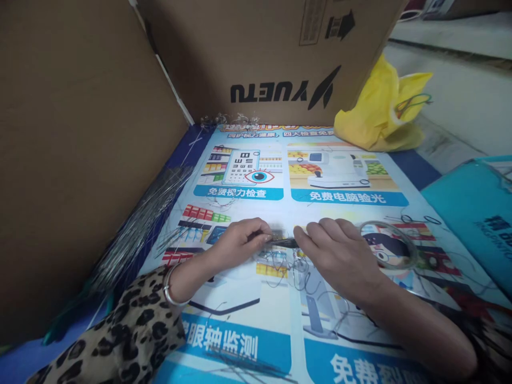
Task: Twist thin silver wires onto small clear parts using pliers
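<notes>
My right hand (336,256) is closed round a pair of pliers (286,242); only their dark, tapered nose shows, pointing left, and the handles are hidden in the fist. At the tip of that nose, my left hand (246,240) pinches thumb and forefinger together. The small piece between those fingers is mostly hidden, though it looks like thin wire. Under and between both hands lie tangled bent wires (300,269) on the printed poster (276,298).
A bundle of straight wires (140,224) lies at left beside a cardboard wall (72,133). Right of my right hand is a round wire coil (412,248). Clear twisted pieces (240,121), a yellow bag (376,117) and a turquoise bag (472,213) border the poster.
</notes>
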`<action>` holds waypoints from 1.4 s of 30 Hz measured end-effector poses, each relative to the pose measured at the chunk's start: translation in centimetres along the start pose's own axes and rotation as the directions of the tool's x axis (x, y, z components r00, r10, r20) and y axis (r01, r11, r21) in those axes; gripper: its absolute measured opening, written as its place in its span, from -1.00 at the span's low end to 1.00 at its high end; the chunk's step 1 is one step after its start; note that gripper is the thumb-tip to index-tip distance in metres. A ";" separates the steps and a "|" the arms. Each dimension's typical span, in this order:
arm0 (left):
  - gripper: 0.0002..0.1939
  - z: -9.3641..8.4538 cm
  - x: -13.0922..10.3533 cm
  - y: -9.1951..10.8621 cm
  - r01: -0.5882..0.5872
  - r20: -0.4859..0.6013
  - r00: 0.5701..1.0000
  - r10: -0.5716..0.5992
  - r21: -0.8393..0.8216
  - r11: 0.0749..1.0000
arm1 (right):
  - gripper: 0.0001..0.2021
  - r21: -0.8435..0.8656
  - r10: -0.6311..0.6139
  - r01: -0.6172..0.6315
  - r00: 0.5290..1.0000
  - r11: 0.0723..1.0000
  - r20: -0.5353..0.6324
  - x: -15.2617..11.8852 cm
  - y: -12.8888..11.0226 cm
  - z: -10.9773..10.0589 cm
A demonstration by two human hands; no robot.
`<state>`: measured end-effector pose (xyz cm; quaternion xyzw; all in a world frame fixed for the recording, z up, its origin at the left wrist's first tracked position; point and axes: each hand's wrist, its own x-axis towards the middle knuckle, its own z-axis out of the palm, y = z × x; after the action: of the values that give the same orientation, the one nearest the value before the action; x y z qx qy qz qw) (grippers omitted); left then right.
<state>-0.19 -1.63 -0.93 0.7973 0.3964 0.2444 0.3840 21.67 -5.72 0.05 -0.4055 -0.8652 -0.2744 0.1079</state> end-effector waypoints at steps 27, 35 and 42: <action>-0.90 0.1 -0.1 -0.2 -0.117 -0.022 0.992 0.122 0.142 0.983 | -0.78 -0.097 0.004 -0.003 1.000 0.995 0.012 0.0 -0.3 -0.9; -0.90 0.1 -0.3 -0.4 -0.167 -0.039 0.983 0.178 0.194 0.967 | -0.76 -0.098 0.010 -0.006 0.999 0.995 0.047 -0.2 -0.7 -1.0; -0.89 0.0 -0.4 -0.7 -0.184 -0.024 0.981 0.192 0.192 0.964 | -0.76 -0.114 0.009 -0.003 0.999 0.994 0.052 -0.1 -0.9 -1.2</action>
<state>-0.74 -1.69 -1.51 0.8589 0.3484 0.2576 0.2732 21.04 -6.92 0.67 -0.4206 -0.8496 -0.3119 0.0626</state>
